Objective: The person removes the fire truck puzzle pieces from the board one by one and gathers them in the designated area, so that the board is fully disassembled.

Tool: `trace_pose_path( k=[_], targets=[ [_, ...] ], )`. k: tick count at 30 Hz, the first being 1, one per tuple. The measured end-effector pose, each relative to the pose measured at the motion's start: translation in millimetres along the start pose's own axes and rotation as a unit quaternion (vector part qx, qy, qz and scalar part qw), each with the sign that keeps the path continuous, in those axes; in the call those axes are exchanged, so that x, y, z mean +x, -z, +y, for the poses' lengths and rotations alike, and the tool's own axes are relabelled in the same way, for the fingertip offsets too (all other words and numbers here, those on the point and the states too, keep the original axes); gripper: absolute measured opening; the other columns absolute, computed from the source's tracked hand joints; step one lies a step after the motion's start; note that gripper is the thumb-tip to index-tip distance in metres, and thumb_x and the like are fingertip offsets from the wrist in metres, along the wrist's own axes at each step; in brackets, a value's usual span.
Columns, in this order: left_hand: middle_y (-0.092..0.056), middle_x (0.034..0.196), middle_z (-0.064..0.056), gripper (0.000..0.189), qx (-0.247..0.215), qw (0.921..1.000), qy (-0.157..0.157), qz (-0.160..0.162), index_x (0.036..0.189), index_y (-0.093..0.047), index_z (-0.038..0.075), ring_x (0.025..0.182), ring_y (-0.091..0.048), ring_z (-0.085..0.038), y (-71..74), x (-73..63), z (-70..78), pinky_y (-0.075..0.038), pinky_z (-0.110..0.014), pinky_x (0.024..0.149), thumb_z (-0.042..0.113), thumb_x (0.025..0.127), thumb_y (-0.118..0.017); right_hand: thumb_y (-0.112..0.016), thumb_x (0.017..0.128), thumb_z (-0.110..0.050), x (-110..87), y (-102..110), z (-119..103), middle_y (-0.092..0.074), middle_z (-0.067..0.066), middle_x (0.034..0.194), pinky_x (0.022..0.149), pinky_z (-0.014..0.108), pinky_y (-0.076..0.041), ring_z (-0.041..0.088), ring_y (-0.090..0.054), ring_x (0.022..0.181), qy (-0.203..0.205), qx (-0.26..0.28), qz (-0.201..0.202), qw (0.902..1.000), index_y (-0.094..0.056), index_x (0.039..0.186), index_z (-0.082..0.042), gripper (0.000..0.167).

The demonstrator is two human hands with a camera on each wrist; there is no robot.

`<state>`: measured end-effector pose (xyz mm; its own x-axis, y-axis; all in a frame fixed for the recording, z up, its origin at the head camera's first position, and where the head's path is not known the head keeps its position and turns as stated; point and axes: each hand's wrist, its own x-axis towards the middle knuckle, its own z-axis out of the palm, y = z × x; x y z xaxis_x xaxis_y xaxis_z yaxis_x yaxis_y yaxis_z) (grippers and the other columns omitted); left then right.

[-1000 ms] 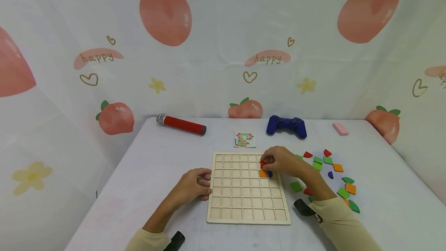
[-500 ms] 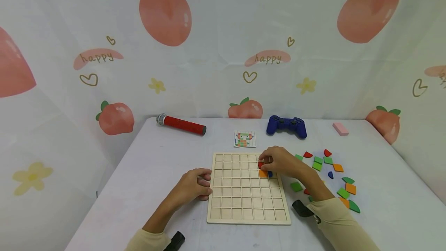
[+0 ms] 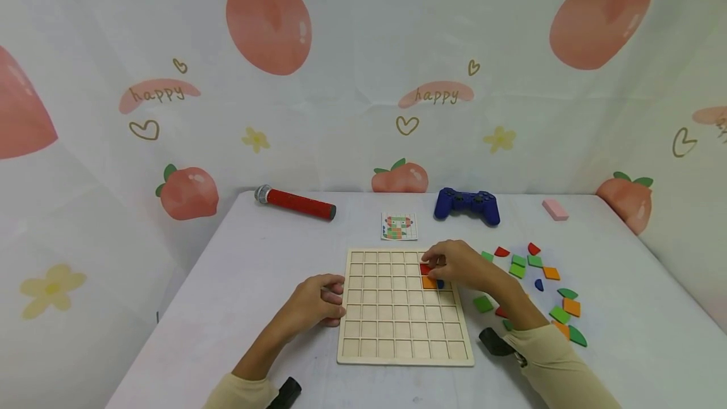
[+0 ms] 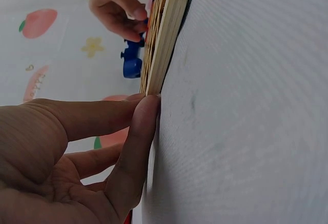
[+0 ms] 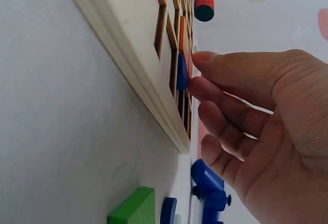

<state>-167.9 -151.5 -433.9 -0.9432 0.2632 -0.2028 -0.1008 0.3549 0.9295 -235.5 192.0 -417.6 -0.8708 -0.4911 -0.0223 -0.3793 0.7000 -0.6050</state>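
My right hand (image 3: 457,262) is over the upper right of a wooden grid board (image 3: 386,314). Its thumb and index finger pinch a red tile (image 3: 424,268), whose full shape the fingers hide. Just below that tile, an orange square tile (image 3: 429,283) and a blue tile (image 3: 440,284) lie in neighbouring cells; the blue tile (image 5: 182,73) also shows in the right wrist view. My left hand (image 3: 313,300) is at the board's left side. There the thumb and fairly straight fingers (image 4: 143,116) touch the board's edge, near the table.
Several green, orange, red and blue tiles (image 3: 559,314) lie scattered on the right, partly behind the right forearm. Behind the board are a small pattern card (image 3: 399,226), a red microphone (image 3: 298,203), a blue game controller (image 3: 467,206) and a pink block (image 3: 555,210).
My right hand has shifted the red tile slightly left, to the cell directly above the orange tile. In the last half second it has barely moved. The left hand and board have stayed put.
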Motion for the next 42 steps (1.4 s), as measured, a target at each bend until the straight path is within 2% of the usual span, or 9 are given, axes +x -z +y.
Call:
trace_pose_path(
  k=[11,21,33,37,42],
  targets=[
    [-0.062,0.122,-0.016,0.065,0.004,1.0000,-0.007,0.001,0.143,-0.057,-0.008,0.093,-0.066,-0.018,-0.6,0.1,-0.4,-0.068,-0.038,0.071,-0.010,0.083,-0.082,-0.079,0.095,-0.020,-13.7,8.3,4.8,-0.068,-0.002,0.098,0.076,0.030,-0.053,0.016,-0.059,0.091,-0.019,-0.005,0.024,0.9995,-0.075,0.123,-0.005,0.031],
    [-0.063,0.121,-0.015,0.065,0.009,0.9999,-0.007,0.003,0.143,-0.058,-0.007,0.093,-0.066,-0.018,-0.3,0.9,-0.1,-0.068,-0.038,0.070,-0.009,0.083,-0.081,-0.077,0.096,-0.017,-30.9,30.3,22.8,-0.068,0.000,0.098,0.071,0.029,-0.052,0.017,-0.059,0.090,-0.026,-0.025,0.050,0.9981,-0.073,0.125,-0.003,0.033],
    [-0.063,0.119,-0.015,0.063,0.008,1.0000,0.001,0.003,0.142,-0.059,-0.007,0.091,-0.065,-0.019,-1.2,-0.9,1.2,-0.068,-0.037,0.071,-0.011,0.083,-0.081,-0.079,0.094,-0.018,-49.0,51.7,55.6,-0.073,0.006,0.104,0.078,0.034,-0.055,0.023,-0.063,0.096,-0.072,-0.030,0.091,0.9928,-0.073,0.126,-0.001,0.036],
    [-0.062,0.119,-0.015,0.064,0.007,1.0000,-0.001,0.001,0.142,-0.058,-0.008,0.091,-0.065,-0.019,-0.6,-1.2,1.4,-0.068,-0.037,0.071,-0.011,0.083,-0.081,-0.079,0.095,-0.020,-54.6,58.8,68.5,-0.073,0.010,0.109,0.080,0.037,-0.055,0.026,-0.062,0.098,-0.097,-0.034,0.087,0.9909,-0.070,0.130,0.000,0.041],
    [-0.062,0.120,-0.015,0.064,0.008,1.0000,-0.002,0.001,0.143,-0.058,-0.007,0.091,-0.065,-0.019,-0.5,-2.0,1.5,-0.068,-0.037,0.072,-0.010,0.083,-0.081,-0.076,0.097,-0.023,-62.1,66.1,80.4,-0.069,0.018,0.117,0.087,0.049,-0.058,0.034,-0.061,0.105,-0.144,-0.024,0.075,0.9865,-0.068,0.134,0.000,0.044]
  ],
)
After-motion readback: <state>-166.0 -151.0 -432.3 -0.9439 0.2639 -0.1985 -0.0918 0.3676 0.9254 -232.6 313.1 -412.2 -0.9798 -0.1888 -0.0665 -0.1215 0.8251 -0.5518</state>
